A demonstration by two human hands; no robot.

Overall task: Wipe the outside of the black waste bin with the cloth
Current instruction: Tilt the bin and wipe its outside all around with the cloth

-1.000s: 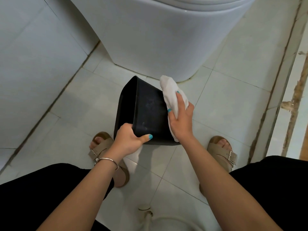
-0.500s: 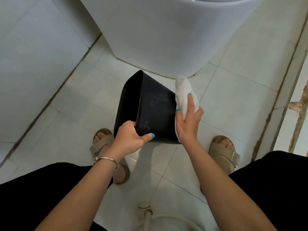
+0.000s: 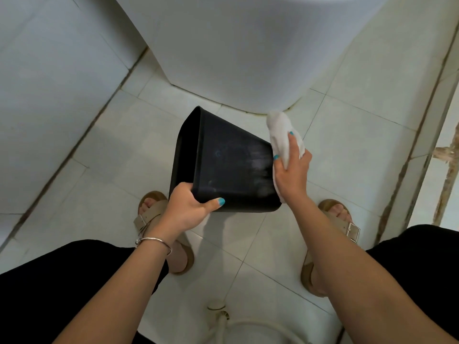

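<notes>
The black waste bin (image 3: pixel 223 162) is held tilted on its side above the floor, its open mouth turned left and its base to the right. My left hand (image 3: pixel 188 209) grips the bin's near rim, thumb lying on the upper side. My right hand (image 3: pixel 291 170) holds a white cloth (image 3: pixel 280 131) against the right end of the bin, by its base. The bin's upper side shows pale smears near the cloth.
A white toilet base (image 3: pixel 236 50) stands just beyond the bin. A tiled wall (image 3: pixel 49 83) rises at the left, a raised threshold (image 3: pixel 422 145) runs along the right. My sandalled feet (image 3: pixel 340 219) stand on the floor tiles; a white hose (image 3: pixel 223 319) lies near me.
My right hand and the cloth have slid rightward along the bin's upper side, from its middle to the base end. The left hand kept its grip.
</notes>
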